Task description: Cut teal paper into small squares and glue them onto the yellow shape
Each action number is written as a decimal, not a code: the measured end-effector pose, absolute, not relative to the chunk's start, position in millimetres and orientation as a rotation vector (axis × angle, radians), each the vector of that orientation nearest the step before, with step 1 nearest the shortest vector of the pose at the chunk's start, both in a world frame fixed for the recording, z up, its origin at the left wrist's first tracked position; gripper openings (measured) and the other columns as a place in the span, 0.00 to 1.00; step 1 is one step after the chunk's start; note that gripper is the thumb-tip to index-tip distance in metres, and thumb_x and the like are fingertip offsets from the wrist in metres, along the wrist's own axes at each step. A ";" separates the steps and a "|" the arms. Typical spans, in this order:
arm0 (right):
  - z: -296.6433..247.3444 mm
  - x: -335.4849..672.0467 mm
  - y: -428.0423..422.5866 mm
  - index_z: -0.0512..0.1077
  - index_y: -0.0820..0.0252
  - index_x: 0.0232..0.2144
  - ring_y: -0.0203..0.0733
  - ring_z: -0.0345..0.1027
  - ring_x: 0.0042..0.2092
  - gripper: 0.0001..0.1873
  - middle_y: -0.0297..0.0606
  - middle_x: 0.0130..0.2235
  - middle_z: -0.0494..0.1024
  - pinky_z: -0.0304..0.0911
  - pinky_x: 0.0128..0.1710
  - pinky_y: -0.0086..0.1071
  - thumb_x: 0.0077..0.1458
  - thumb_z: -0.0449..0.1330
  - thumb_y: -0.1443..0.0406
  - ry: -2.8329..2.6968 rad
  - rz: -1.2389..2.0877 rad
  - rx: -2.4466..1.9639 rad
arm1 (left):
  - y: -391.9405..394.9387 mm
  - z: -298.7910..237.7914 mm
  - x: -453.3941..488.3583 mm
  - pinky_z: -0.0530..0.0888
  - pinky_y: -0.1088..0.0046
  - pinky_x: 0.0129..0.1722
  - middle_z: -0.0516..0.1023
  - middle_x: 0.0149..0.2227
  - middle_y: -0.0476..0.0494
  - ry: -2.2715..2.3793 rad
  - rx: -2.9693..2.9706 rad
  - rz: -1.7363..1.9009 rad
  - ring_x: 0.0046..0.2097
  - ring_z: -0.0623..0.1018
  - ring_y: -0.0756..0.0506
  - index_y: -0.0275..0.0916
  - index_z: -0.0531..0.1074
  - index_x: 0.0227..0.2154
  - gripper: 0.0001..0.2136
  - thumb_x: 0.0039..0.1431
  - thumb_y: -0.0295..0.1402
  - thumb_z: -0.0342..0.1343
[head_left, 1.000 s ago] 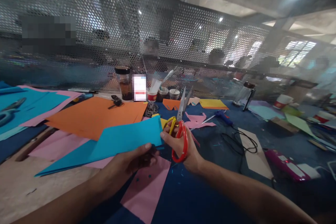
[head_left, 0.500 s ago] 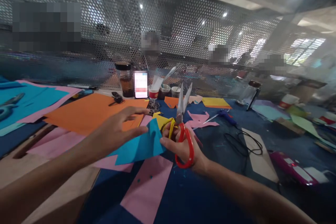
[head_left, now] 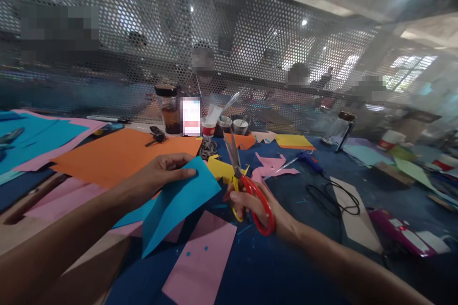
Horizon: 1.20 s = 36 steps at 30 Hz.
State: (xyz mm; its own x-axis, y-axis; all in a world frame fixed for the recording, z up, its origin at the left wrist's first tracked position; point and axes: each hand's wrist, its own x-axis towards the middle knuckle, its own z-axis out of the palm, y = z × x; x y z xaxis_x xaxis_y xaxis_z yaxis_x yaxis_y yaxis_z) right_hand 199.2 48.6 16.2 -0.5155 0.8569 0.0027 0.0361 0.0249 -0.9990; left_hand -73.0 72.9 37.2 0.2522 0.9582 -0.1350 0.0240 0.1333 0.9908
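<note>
My left hand (head_left: 162, 171) pinches the upper edge of a folded blue paper sheet (head_left: 175, 205), which hangs tilted over the table. My right hand (head_left: 250, 205) grips scissors (head_left: 246, 186) with one red and one yellow handle; the blades are nearly closed and point up and away, just right of the blue sheet. A pink paper strip (head_left: 200, 259) lies on the dark blue table surface (head_left: 286, 267) below both hands.
Orange sheet (head_left: 118, 152), pink and blue sheets at left. Yellow scrap (head_left: 222, 169) and pink cutout (head_left: 268, 167) beyond the scissors. Dark jar (head_left: 168, 109), cups (head_left: 223, 126), black cable (head_left: 332, 200), a purple tool (head_left: 397, 228). Perforated metal screen (head_left: 250, 47) behind, with people beyond it.
My left hand let go of the blue sheet's lower edge, reached over and now holds its upper edge. The scissors' blades closed and tipped left; my right hand dropped slightly.
</note>
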 end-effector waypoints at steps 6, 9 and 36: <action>14.5 225.9 37.9 0.75 0.61 0.33 0.36 0.67 0.24 0.22 0.32 0.23 0.73 0.59 0.27 0.30 0.65 0.57 0.49 -1.730 1.890 -0.889 | 72.9 33.5 -78.7 0.78 0.76 0.27 0.86 0.32 0.48 1.076 1.126 0.971 0.30 0.82 0.45 0.45 0.83 0.43 0.16 0.51 0.40 0.73; 19.8 230.9 26.1 0.76 0.61 0.35 0.36 0.67 0.26 0.23 0.33 0.26 0.72 0.61 0.29 0.30 0.65 0.56 0.48 -1.668 1.949 -0.877 | 70.2 35.6 -75.1 0.76 0.79 0.25 0.85 0.29 0.51 1.079 1.113 1.027 0.27 0.81 0.48 0.46 0.82 0.45 0.18 0.50 0.38 0.74; 27.5 227.2 9.9 0.66 0.57 0.29 0.35 0.64 0.28 0.19 0.31 0.27 0.70 0.59 0.27 0.30 0.64 0.61 0.50 -1.871 1.718 -1.293 | 64.8 33.5 -58.4 0.75 0.79 0.27 0.83 0.29 0.51 1.149 1.220 0.993 0.29 0.78 0.49 0.41 0.80 0.33 0.16 0.43 0.39 0.76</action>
State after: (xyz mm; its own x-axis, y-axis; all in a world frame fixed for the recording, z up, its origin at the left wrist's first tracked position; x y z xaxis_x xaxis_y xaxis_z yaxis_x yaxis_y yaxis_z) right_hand 227.2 9.9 27.5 -0.5550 0.7561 -0.3469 0.4100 -0.1143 -0.9049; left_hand -58.4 64.8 33.5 0.1688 0.9793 -0.1118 0.0312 0.1080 0.9937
